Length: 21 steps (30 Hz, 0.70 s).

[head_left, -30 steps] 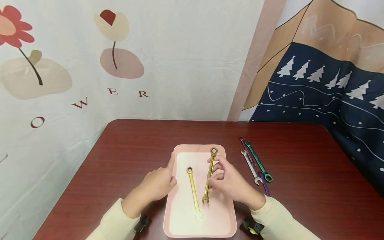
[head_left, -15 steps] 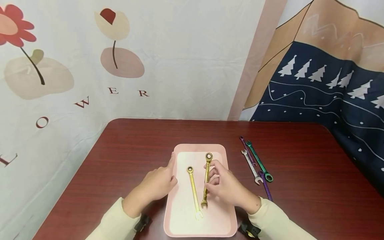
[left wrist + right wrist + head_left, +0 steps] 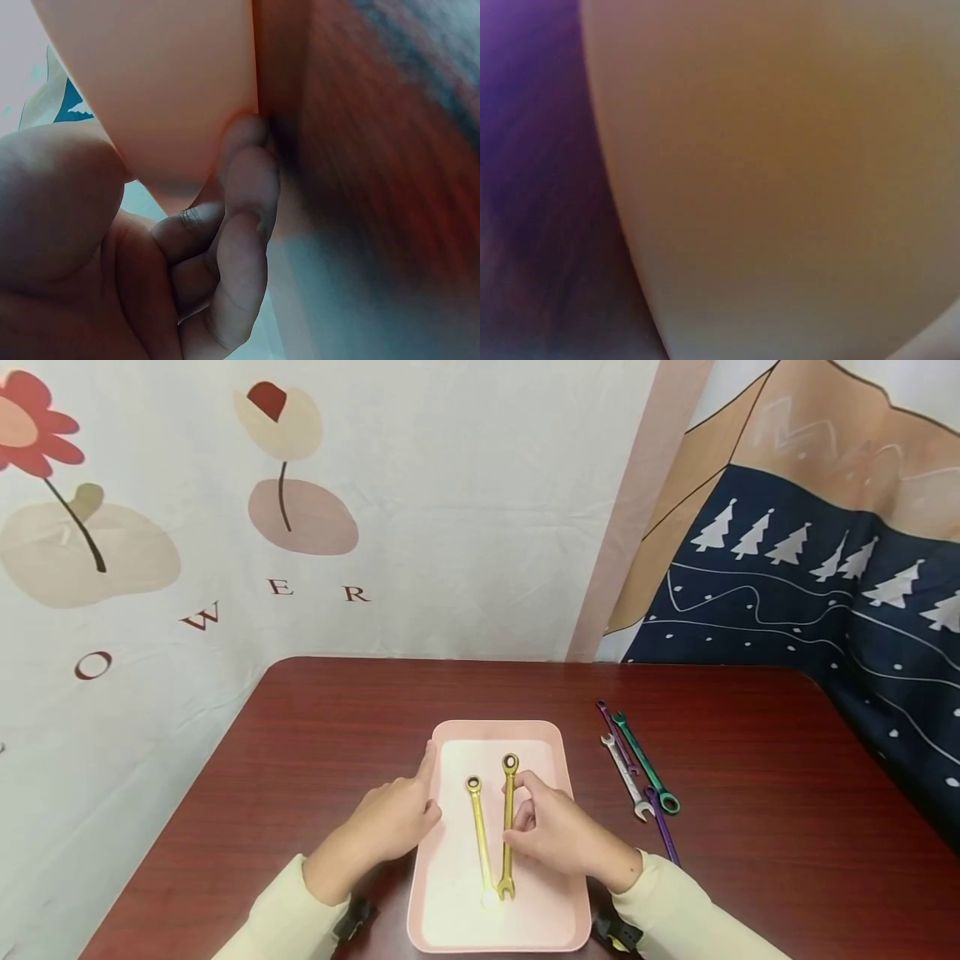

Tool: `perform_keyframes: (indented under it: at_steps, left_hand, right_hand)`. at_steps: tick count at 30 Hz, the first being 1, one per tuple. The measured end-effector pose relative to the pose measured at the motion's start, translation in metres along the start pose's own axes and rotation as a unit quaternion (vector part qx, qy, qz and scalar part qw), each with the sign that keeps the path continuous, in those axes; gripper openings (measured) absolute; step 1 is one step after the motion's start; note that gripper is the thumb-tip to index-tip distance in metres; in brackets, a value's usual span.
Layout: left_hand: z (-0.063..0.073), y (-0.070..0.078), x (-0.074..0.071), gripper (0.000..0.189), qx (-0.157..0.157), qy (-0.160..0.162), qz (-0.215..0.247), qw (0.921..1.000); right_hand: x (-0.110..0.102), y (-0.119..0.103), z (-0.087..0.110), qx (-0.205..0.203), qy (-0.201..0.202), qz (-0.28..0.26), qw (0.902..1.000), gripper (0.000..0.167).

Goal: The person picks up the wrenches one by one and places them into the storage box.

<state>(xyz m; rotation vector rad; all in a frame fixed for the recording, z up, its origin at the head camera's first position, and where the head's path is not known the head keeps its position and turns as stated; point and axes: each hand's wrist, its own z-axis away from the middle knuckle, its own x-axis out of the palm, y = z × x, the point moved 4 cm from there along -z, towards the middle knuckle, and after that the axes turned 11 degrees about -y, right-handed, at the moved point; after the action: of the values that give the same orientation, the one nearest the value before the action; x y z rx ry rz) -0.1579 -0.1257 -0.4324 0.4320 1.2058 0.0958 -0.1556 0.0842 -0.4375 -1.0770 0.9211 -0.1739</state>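
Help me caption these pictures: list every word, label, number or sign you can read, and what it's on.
"O", on the white flower-print cloth.
"W", same cloth.
"E", same cloth.
"R", same cloth.
Left-edge mark: cut off, unreadable.
Wrenches: any markings are too small to read.

Covered, blurred
The held wrench (image 3: 507, 860) is partly covered by the right hand (image 3: 558, 833), the nearer purple wrench (image 3: 662, 827) by a sleeve (image 3: 682, 897); in the right wrist view, a broad shape (image 3: 780, 165) is blurred beyond recognition
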Motion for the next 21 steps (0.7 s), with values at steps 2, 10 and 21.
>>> perform_keyframes:
  at_steps: [2,10,21]
  left_hand:
    - [0.0001,-0.0002,-0.0003,0.084,-0.001,-0.001,0.0,1.0]
    - [-0.0001,-0.0002,0.0005,0.084,-0.001,-0.001,-0.005,1.0]
    - [0.0008,-0.0004,0.0001,0.083,0.001,0.004,-0.006,1.0]
  right_hand:
    - [0.0006,-0.0004,-0.0013,0.002,-0.005,0.011,0.9999,0.052]
    - [0.0034,-0.0014,-0.0049,0.026,-0.035,0.001,0.999,0.052]
    - [0.0037,-0.002,-0.0056,0.046,-0.064,-0.012,0.9968,0.047]
